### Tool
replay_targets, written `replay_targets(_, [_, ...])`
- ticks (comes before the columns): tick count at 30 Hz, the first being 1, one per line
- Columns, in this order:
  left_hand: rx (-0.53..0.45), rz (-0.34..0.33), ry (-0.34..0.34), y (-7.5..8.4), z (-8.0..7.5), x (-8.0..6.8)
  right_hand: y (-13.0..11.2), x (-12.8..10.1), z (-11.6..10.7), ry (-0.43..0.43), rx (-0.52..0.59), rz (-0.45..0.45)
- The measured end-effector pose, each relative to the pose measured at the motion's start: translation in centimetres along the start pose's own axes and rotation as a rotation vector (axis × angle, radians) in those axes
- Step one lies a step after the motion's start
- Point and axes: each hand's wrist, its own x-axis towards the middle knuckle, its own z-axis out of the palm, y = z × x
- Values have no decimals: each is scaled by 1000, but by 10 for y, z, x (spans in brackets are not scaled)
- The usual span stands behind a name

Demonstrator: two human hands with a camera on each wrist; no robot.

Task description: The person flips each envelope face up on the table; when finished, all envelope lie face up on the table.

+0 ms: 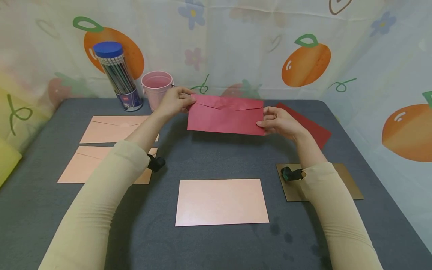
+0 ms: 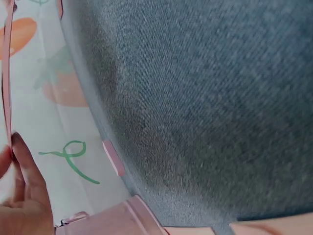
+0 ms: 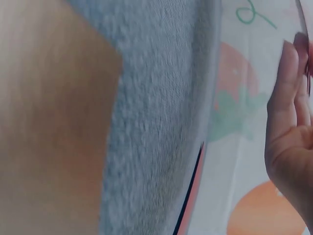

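Observation:
A pinkish-red envelope is held up above the far part of the table, its flap side showing. My left hand pinches it at the upper left corner. At its right edge, the thumb and fingers of my right hand grip it. The left wrist view catches the envelope edge-on beside the left hand. In the right wrist view, the right hand holds the envelope's thin edge. A pale peach envelope lies flat in front, no flap visible.
Two peach envelopes lie at left, partly under my left arm. A darker red envelope and a gold-brown envelope lie at right. A pink bucket and a blue-lidded jar of pencils stand at the back left.

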Motion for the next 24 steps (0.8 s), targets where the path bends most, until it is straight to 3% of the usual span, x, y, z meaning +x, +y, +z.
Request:
replay_targets(4, [-27,-76,63,-4,-1,-2,-2,4,9,90,-19,20])
replay_targets(7, [-30,-126,74,-7,-3,-6,-3,7,17,139,-46,32])
replay_targets(18, [34,-157,31,-18,-17,-21,-6,14,43,172,-67,59])
replay_targets(24, [142,-234,-44,-23,-21,-26,-8,19,52,140,-97,99])
